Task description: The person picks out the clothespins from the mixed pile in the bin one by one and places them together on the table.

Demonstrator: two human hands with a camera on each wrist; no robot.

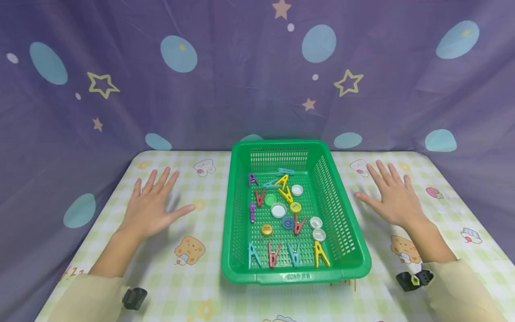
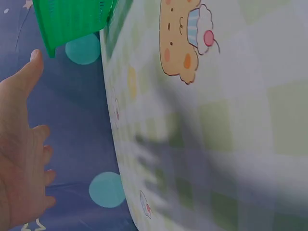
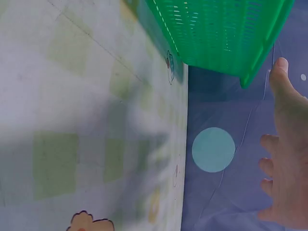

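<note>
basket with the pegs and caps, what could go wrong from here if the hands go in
1. The clothes pegs and bottle caps lie close together in the green basket, some overlapping, so fingers reaching for one could nudge or snag another.
2. Both the left hand and the right hand are open over the table, apart from the basket. Nothing steadies it, so it might slide on the cloth.
3. The small caps could be hard to pinch.
</note>
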